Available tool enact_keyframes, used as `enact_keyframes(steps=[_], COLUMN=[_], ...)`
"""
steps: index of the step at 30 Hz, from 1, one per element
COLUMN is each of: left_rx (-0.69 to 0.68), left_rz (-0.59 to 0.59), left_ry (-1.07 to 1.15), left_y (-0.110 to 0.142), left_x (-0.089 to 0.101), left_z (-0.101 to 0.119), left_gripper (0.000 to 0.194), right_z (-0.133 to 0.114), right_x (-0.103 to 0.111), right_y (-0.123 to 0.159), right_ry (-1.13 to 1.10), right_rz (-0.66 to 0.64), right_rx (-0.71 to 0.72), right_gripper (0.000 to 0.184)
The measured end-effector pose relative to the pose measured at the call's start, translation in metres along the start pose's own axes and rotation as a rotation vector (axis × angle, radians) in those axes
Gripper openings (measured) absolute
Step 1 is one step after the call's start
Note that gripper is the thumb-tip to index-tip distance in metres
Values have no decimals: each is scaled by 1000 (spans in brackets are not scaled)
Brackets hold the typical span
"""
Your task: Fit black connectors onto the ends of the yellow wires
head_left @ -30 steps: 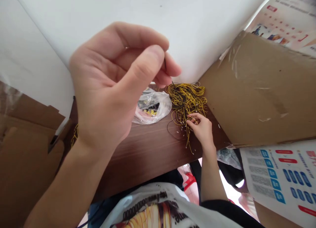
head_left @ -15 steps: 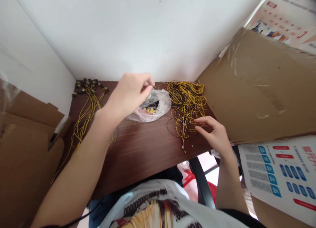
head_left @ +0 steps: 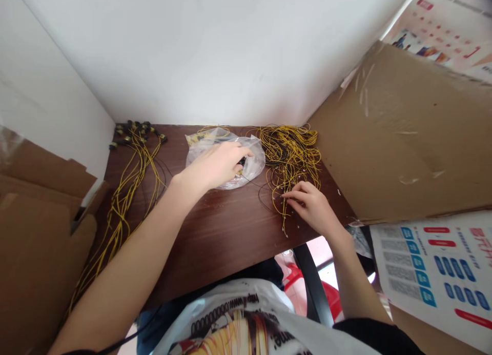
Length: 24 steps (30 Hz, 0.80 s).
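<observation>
My left hand [head_left: 222,162] reaches over a clear plastic bag [head_left: 254,165], its index finger and thumb apart at the bag's opening. Small black and yellow pieces show inside the bag, partly covered by the hand. My right hand [head_left: 313,206] is at the loose lower ends of a tangled bundle of yellow and black wires [head_left: 292,150]. Its thumb and forefinger are slightly apart beside the wire ends, which carry small pale tips. On the left lies another bunch of yellow wires [head_left: 128,191] with black-and-yellow connectors [head_left: 140,132] at its far end.
The brown tabletop [head_left: 215,237] meets a white wall [head_left: 200,52] at the back. A cardboard panel [head_left: 403,139] borders the right side, and cardboard [head_left: 38,232] stands on the left. Printed sheets [head_left: 418,262] hang at the right.
My left hand has come down and toward me from above the bag to its opening. The right hand has shifted left along the wire ends, its fingers nearer together.
</observation>
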<state>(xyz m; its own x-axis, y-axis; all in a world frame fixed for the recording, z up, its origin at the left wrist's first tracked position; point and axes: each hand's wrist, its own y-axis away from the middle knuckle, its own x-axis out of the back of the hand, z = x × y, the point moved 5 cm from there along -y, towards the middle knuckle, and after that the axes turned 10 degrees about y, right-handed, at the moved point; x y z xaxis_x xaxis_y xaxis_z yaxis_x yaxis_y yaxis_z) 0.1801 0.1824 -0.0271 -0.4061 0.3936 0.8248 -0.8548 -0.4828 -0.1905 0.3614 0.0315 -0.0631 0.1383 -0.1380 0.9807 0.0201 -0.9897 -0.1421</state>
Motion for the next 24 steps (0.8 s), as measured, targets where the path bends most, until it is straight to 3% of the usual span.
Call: enact_keyframes(steps=[7, 11, 16, 24], left_rx=[59, 7, -63, -69], left_rz=[132, 213, 263, 267], left_ry=[-105, -121, -134, -64], left_y=[8, 9, 7, -1], left_x=[23, 27, 25, 5], left_z=[21, 31, 38, 39], left_gripper=[43, 40, 33, 24], right_z=[0, 1, 3, 21], right_x=[-8, -6, 5, 15], right_y=[-8, -10, -9, -3], right_ry=[91, 34, -227, -681], right_rz=[-79, -69, -11, 217], right_rx=[42, 45, -6, -259], right_gripper=[14, 10, 8, 8])
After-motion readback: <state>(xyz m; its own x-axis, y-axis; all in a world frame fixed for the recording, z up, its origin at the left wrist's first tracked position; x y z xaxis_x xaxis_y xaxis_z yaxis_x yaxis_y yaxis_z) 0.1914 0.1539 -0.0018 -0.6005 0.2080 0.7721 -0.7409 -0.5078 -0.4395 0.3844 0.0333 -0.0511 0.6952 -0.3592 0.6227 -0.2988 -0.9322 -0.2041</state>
